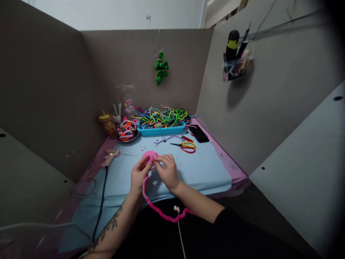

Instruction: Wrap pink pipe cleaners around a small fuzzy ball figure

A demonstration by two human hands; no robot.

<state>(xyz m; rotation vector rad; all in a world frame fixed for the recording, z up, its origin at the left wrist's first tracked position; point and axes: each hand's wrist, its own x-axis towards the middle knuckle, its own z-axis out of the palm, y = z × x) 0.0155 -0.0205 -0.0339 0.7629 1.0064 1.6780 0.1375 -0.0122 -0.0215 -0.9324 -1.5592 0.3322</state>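
Note:
My left hand pinches a round, bright pink fuzzy piece between thumb and fingers, a little above the front of the cloth. At its right edge my right hand is closed, thumb and index fingertips pressed on the same piece. Whether a small tool is also in the right fingers cannot be made out. From the piece a long pink chenille strand hangs down and curves over my lap to the right. Scissors with yellow and red handles lie beyond my right hand.
A blue tray heaped with coloured pipe cleaners stands at the back. Left of it are a bowl of fuzzy faces and a brown cup. A pink glue gun lies left, a black phone right. Grey partitions surround the table.

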